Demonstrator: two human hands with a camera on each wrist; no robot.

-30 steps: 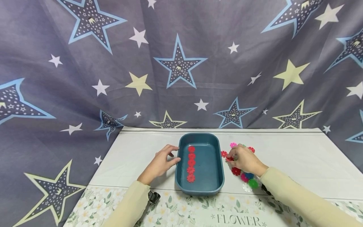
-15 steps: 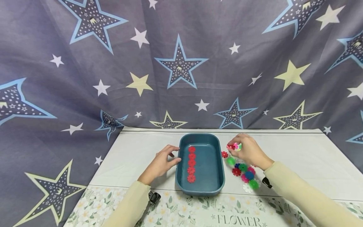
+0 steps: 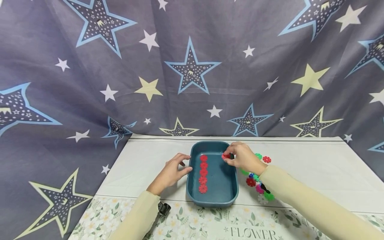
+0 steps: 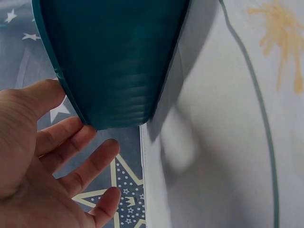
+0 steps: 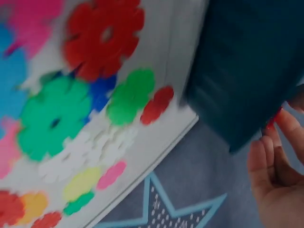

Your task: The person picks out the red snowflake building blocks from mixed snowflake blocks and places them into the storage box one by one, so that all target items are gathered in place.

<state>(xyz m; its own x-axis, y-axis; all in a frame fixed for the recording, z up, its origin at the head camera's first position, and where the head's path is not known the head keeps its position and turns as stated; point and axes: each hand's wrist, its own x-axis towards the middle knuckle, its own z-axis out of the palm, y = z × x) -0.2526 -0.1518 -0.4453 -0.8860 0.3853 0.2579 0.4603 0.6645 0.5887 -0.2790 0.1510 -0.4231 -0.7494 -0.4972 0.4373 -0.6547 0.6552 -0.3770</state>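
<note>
A dark teal tray (image 3: 232, 186) stands mid-table, with a column of several red flower-shaped discs (image 3: 203, 172) along its left side. My right hand (image 3: 230, 158) pinches one more red disc (image 3: 225, 156) over the tray's far right corner. Loose discs (image 3: 257, 186) in red, green, pink, blue and white lie on the cloth right of the tray, partly under my right forearm. My left hand (image 3: 179, 166) rests open against the tray's left wall (image 4: 114, 66), thumb at the rim. The right wrist view shows blurred discs (image 5: 52, 118) and the tray's outer wall (image 5: 247, 71).
A white tablecloth (image 3: 315, 173) with a floral "FLOWER" border covers the table. A grey star-print curtain (image 3: 192, 66) hangs behind and drapes down at the left. A small black object (image 3: 162, 208) lies by my left sleeve.
My right hand picked a red disc from the pile on the right, lifted it and carried it left over the tray's far right corner. The left hand has not moved.
</note>
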